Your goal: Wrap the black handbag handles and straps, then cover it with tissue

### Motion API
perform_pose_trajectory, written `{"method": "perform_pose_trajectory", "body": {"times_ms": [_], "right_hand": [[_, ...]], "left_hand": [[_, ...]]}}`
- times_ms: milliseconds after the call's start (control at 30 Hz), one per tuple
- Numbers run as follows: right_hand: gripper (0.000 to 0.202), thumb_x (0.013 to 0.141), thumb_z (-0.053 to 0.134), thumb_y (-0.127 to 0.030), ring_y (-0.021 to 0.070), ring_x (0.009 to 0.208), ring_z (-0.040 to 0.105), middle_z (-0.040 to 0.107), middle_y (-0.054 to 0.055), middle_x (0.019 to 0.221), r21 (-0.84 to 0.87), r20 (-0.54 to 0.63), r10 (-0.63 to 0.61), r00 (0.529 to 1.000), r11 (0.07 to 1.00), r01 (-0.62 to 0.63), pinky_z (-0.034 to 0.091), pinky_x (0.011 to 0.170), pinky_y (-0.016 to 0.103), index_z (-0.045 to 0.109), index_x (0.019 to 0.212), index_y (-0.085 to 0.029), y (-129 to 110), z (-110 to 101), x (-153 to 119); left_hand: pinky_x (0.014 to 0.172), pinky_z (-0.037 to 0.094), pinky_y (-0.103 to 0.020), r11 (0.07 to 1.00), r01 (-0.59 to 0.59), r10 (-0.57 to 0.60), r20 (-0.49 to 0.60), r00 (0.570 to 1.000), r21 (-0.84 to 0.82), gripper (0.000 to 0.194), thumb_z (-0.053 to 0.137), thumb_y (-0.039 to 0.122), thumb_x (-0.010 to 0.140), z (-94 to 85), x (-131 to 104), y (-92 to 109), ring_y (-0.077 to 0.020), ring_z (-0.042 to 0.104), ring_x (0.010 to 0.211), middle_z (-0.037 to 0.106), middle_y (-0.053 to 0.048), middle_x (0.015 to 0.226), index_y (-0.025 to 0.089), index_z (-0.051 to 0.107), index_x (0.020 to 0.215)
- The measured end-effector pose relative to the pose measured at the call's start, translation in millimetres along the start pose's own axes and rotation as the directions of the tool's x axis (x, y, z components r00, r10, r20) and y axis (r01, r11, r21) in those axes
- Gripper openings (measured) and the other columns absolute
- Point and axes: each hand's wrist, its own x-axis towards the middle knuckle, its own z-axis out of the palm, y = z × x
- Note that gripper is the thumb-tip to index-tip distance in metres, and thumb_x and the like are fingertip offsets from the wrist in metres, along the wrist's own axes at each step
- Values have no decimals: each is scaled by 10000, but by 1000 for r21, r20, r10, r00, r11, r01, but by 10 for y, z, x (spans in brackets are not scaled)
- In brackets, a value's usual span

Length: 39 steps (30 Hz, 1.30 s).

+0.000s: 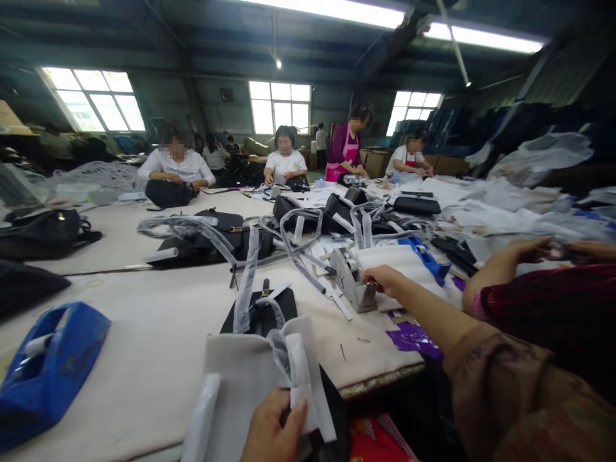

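A black handbag (283,305) lies in front of me, partly covered by white foam sheet (235,359). Its strap (246,289) has clear wrapping around it. My left hand (276,423) pinches a white foam strip (298,366) folded over a wrapped strap, thumb on top. Stretched out to the right, my right hand (385,282) has its fingers closed at the edge of a grey metal tape dispenser (349,282). Whatever is between those fingertips is too small to make out.
A blue tape dispenser (58,366) sits at the left, and another blue dispenser (426,260) at the right. Black bags (212,237) with wrapped straps fill the table's middle. A co-worker's arm (505,273) reaches in from the right. Several people work across the table.
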Motion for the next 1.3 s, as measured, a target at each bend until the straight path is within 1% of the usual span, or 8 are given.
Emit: {"method": "perform_pose_trajectory", "body": {"times_ms": [200,433,800,867,967,1033,1133,1300], "right_hand": [[200,922,623,-306,145,797,632,661,43,965,68,-12,-88,996,994,88,541,691,296,642,1007,-125,134,-189,-148],[212,758,609,-355,90,457,445,570,-7,566,91,-38,-229,973,968,232,266,413,224,608,676,-160,414,-185,-612],[213,667,641,-272,106,465,396,499,-18,451,-133,58,-315,947,938,320,281,479,253,564,493,-179,471,-51,-856],[232,734,635,-357,109,495,413,539,-23,511,-131,221,-359,907,910,392,310,505,246,625,589,-177,426,61,-1152],[274,816,608,-397,116,573,474,590,-8,612,-53,568,-453,688,814,579,362,555,235,658,678,-165,309,333,-1682],[266,839,582,-371,120,583,502,601,-6,618,-18,679,-427,597,804,594,383,563,228,679,711,-160,226,540,-1981],[257,839,563,-339,125,571,520,627,-3,609,-70,717,-405,567,768,636,376,535,222,716,736,-160,158,807,-2218],[269,826,557,-316,136,555,525,650,8,588,-219,655,-448,608,658,720,336,497,233,730,686,-165,155,996,-2213]], "left_hand": [[803,474,-307,1000,3,-3,40,999,20,412,466,479,898,-12,33,-55,-256,648,845,713,-83,854,161,725,851],[825,462,-305,1000,15,-15,2,1000,-19,400,474,480,892,21,13,-35,-253,639,861,718,-73,875,178,730,841],[738,434,-307,998,48,-48,7,999,46,354,452,398,908,-13,-65,108,-224,602,797,656,-71,811,162,661,746],[717,426,-301,997,47,-46,-10,999,65,333,473,370,897,-12,-75,128,-211,591,768,635,-61,769,164,634,691],[712,422,-287,998,19,-19,-15,1000,60,293,491,321,889,-9,-73,134,-191,584,764,634,-48,763,163,648,700],[719,423,-283,998,6,-5,-15,1000,55,274,493,306,893,-4,-77,130,-183,585,774,643,-44,781,162,675,746],[705,418,-283,997,-10,12,-26,1000,77,283,493,307,902,6,-95,123,-180,580,765,639,-43,769,158,680,749],[645,394,-272,993,-44,49,-51,997,110,287,501,304,899,18,-112,119,-169,556,720,612,-39,729,158,654,705]]}}
